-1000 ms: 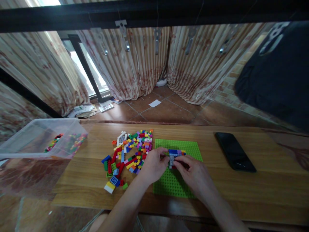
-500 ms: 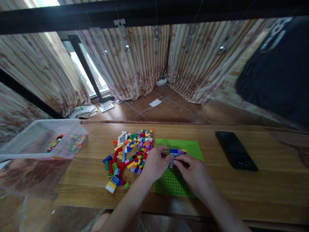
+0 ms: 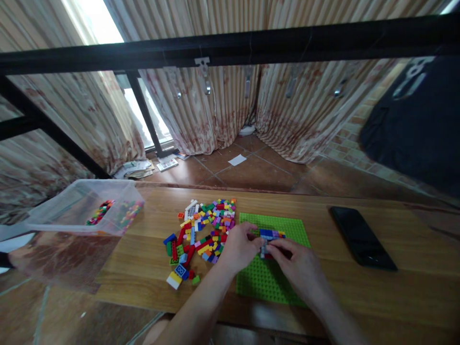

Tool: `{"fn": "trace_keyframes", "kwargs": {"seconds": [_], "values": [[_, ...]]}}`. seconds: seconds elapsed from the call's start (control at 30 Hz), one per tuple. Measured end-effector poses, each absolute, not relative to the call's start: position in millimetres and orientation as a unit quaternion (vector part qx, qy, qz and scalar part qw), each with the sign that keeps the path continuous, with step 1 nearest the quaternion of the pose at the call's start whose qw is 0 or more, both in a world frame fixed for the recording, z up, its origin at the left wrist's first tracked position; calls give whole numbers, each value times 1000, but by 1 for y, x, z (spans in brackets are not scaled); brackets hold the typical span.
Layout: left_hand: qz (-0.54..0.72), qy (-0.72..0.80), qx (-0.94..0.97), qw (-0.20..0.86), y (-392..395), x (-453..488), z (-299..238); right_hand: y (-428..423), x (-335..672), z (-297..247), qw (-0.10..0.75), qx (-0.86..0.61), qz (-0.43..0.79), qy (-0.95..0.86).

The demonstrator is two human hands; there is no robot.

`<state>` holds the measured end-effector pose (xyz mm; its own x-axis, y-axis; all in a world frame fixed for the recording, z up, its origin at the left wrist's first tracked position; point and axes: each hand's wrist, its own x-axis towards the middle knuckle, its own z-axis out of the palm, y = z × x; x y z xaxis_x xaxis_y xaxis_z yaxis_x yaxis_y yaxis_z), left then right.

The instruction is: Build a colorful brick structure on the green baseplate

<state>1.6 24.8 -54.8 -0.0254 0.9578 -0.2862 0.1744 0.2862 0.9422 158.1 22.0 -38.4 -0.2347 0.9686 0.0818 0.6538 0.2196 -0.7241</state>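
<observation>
A green baseplate (image 3: pixel 283 225) lies on the wooden table (image 3: pixel 359 287). On it stands a small build of blue, purple and yellow bricks (image 3: pixel 271 235). My left hand (image 3: pixel 239 249) is closed at the build's left side, fingers pinched against it. From the right, my right hand (image 3: pixel 300 266) pinches the build's lower part, where a grey brick shows. Left of the plate lies a loose pile of coloured bricks (image 3: pixel 203 230).
A clear plastic bin (image 3: pixel 82 211) holding several bricks stands at the table's left end. A black phone (image 3: pixel 362 237) lies to the right of the plate. A dark garment (image 3: pixel 417 124) hangs at the right. Curtains and a tiled floor lie beyond.
The view has tilted up and shifted, so everything sits lower and further right in the picture. Both hands stay pinched on the brick build on the plate.
</observation>
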Motion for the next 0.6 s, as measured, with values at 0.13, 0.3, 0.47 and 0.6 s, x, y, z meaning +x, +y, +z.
{"fn": "trace_keyframes", "kwargs": {"seconds": [0.13,0.3,0.47,0.6], "values": [[380,601,462,530,27,0,-57,28,168,-29,336,-607,274,-666],[358,625,504,477,25,2,-46,31,172,-22,375,-634,251,-628],[306,663,542,416,19,6,-38,28,173,-27,346,-646,244,-635],[293,672,540,413,20,8,-39,30,175,-36,341,-650,249,-632]]}}
